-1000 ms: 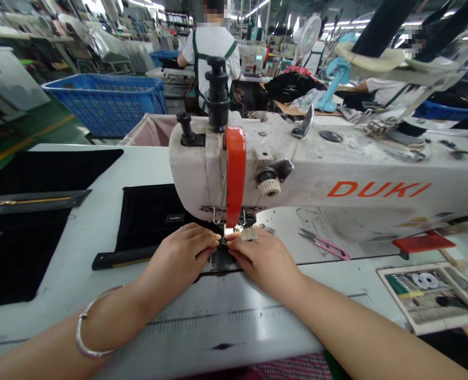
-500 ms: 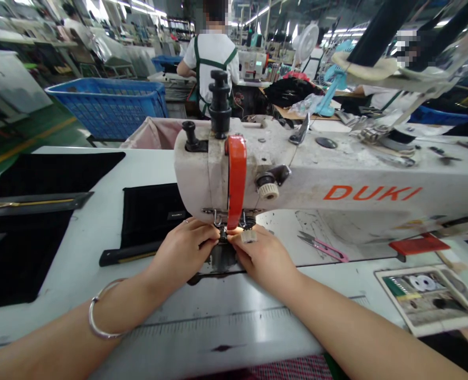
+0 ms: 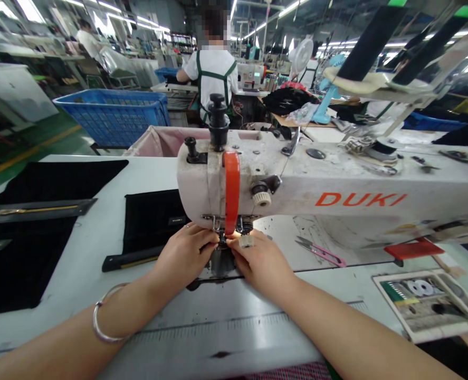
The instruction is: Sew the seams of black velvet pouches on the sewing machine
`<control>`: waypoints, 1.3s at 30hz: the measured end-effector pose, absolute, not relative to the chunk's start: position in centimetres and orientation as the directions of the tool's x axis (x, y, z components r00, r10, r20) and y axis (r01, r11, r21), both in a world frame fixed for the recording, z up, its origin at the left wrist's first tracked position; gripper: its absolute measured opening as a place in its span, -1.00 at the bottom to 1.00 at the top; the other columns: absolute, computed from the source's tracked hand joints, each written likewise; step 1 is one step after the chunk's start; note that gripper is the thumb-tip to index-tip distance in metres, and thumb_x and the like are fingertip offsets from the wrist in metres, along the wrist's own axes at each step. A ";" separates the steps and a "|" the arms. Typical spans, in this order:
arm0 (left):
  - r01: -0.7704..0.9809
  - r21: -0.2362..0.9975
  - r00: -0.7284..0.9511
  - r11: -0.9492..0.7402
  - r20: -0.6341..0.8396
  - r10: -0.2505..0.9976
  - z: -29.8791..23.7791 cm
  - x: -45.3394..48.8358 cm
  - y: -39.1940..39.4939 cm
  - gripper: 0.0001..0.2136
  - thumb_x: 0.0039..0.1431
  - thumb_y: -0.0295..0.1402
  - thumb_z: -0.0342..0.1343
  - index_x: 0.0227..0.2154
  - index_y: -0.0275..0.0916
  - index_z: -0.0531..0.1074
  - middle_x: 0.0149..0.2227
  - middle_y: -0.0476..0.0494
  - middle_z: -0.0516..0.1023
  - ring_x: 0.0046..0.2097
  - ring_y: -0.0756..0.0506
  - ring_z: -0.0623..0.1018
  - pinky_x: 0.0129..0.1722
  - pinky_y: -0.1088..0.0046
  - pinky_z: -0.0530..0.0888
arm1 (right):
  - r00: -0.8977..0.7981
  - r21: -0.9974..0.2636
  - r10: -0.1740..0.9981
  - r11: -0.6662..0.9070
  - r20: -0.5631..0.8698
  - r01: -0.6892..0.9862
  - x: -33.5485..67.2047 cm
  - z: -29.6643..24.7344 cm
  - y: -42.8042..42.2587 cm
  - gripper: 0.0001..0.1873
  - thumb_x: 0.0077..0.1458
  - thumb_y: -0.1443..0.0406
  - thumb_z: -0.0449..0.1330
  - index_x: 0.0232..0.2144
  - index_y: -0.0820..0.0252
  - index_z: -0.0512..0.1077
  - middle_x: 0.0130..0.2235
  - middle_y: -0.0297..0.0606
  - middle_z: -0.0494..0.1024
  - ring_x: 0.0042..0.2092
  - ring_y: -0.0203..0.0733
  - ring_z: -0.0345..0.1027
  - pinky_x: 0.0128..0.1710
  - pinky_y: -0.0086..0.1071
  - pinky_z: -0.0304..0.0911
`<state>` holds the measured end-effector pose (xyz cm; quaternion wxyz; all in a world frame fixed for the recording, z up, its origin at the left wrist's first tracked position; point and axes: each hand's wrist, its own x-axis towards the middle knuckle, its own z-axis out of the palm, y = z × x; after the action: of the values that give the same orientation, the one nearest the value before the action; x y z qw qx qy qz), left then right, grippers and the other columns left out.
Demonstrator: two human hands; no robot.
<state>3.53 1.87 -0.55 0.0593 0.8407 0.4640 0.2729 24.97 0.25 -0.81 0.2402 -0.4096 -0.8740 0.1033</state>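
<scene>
A white sewing machine point(image 3: 289, 179) with a red guard stands over the worktable. My left hand point(image 3: 186, 253) is closed, its thumb and fingertips pinched together just left of the presser foot point(image 3: 222, 238). Close on the right of the foot, my right hand point(image 3: 261, 258) is closed too, partly behind a knurled knob. Whatever the fingertips hold is too small and hidden to make out. Beside my left hand lies a black fabric piece point(image 3: 150, 219) with a small label and a zipper strip point(image 3: 129, 259) along its near edge; the strip runs out of sight behind the hand.
Pink-handled thread snips point(image 3: 324, 254) lie right of the needle area. Further right are a red block point(image 3: 413, 249) and a parts tray point(image 3: 400, 316) with bobbins. More black zippered fabric point(image 3: 28, 264) lies at left. Behind stand a blue basket point(image 3: 115, 119) and a person point(image 3: 216, 74).
The view has tilted slightly, so the machine and table sit a little lower. Both hands keep the same place at the presser foot; the fabric pieces have not visibly moved.
</scene>
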 end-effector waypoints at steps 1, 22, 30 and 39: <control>0.748 0.352 0.421 -0.562 0.403 0.813 -0.5 3.6 1.8 -0.85 0.24 -0.45 0.08 -0.36 -0.16 0.55 -0.26 -0.09 0.62 -0.18 -0.15 0.57 -0.15 0.31 0.49 | -0.552 -0.378 0.764 0.645 0.333 0.664 25.0 -0.8 0.3 -0.78 0.27 0.43 0.10 -0.11 0.23 0.52 -0.06 -0.12 0.60 -0.07 -0.03 0.37 -0.03 -0.18 0.34; 0.755 0.321 0.402 -0.571 0.462 0.791 -1.2 3.4 1.9 -0.81 0.26 -0.37 0.04 -0.36 -0.14 0.56 -0.29 -0.11 0.63 -0.22 -0.17 0.60 -0.18 0.29 0.56 | -0.543 -0.367 0.763 0.646 0.351 0.669 24.6 -0.7 0.2 -0.81 0.24 0.44 0.10 -0.15 0.21 0.48 -0.16 -0.17 0.59 -0.10 -0.06 0.36 -0.07 -0.28 0.29; 0.733 0.389 0.361 -0.558 0.474 0.803 -4.3 2.0 3.3 -0.77 0.21 -0.13 0.03 -0.33 0.03 0.59 -0.24 -0.01 0.67 -0.21 -0.28 0.65 -0.17 0.14 0.61 | -0.590 -0.288 0.734 0.677 0.336 0.677 24.4 -0.6 0.8 -0.83 0.13 0.40 0.15 -0.20 0.17 0.43 -0.18 -0.24 0.59 -0.14 -0.12 0.40 -0.08 -0.34 0.26; 0.740 0.335 0.435 -0.583 0.422 0.795 -2.6 2.2 3.6 -0.82 0.27 -0.22 0.11 -0.18 -0.06 0.58 -0.11 -0.09 0.64 -0.05 -0.21 0.61 0.02 0.22 0.53 | -0.539 -0.335 0.731 0.676 0.419 0.656 24.8 -1.4 1.3 -0.74 0.14 0.42 0.14 -0.11 0.11 0.45 -0.12 -0.26 0.61 -0.09 -0.16 0.44 -0.03 -0.36 0.32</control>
<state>2.16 3.65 -2.57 0.0498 0.8456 0.4541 0.2763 24.84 1.29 -1.36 0.2709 -0.3965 -0.8744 0.0685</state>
